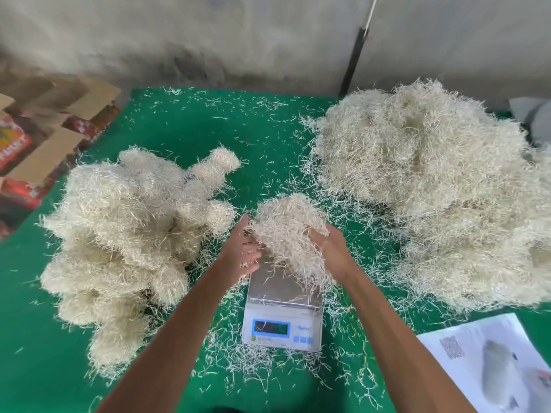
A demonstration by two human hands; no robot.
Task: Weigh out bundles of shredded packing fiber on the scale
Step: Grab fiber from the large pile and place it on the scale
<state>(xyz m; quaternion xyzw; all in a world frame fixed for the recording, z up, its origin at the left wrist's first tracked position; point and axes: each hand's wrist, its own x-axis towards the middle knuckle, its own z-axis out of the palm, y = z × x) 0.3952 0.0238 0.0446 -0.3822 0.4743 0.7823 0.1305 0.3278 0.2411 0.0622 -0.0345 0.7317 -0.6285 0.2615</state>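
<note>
A small white digital scale (282,326) with a steel pan and a blue-framed display sits on the green table, near the front middle. Above its pan I hold a bundle of pale shredded fiber (288,231) between both hands. My left hand (245,248) cups the bundle's left side with fingers curled into it. My right hand (331,247) grips its right side, fingers buried in the strands. Loose ends of the bundle hang down onto the pan. The display digits are too blurred to read.
A big loose heap of fiber (432,186) fills the right of the green table (185,126). A pile of rolled bundles (128,234) lies left. Printed paper (495,362) lies front right. Cardboard boxes (44,138) stand off the left edge. Stray strands litter the cloth.
</note>
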